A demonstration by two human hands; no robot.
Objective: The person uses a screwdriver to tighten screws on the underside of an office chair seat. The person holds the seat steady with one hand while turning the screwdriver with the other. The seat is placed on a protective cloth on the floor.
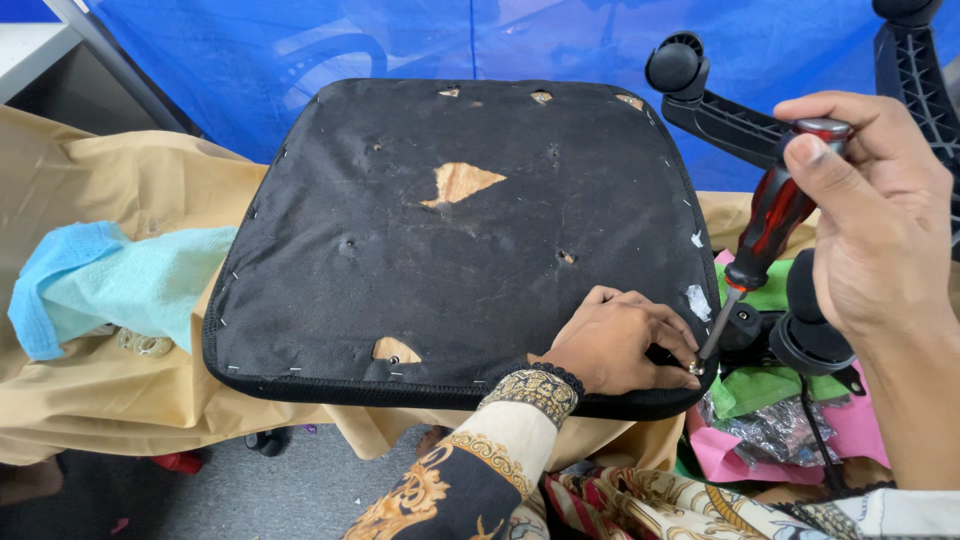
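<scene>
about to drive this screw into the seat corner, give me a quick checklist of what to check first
1. Screwdriver gripped by right hand at the handle top: ok.
2. Tip resting on the screw: ok; whether it sits in the head's slot: cannot tell.
3. Left hand steadies the screw at the seat's corner: ok, but fingers are right beside the tip: not ok.
4. Shaft leaning instead of upright over the screw: not ok.
5. Seat base lying flat on the tan cloth: ok.
6. Black chair part crowding the work spot: not ok.
</scene>
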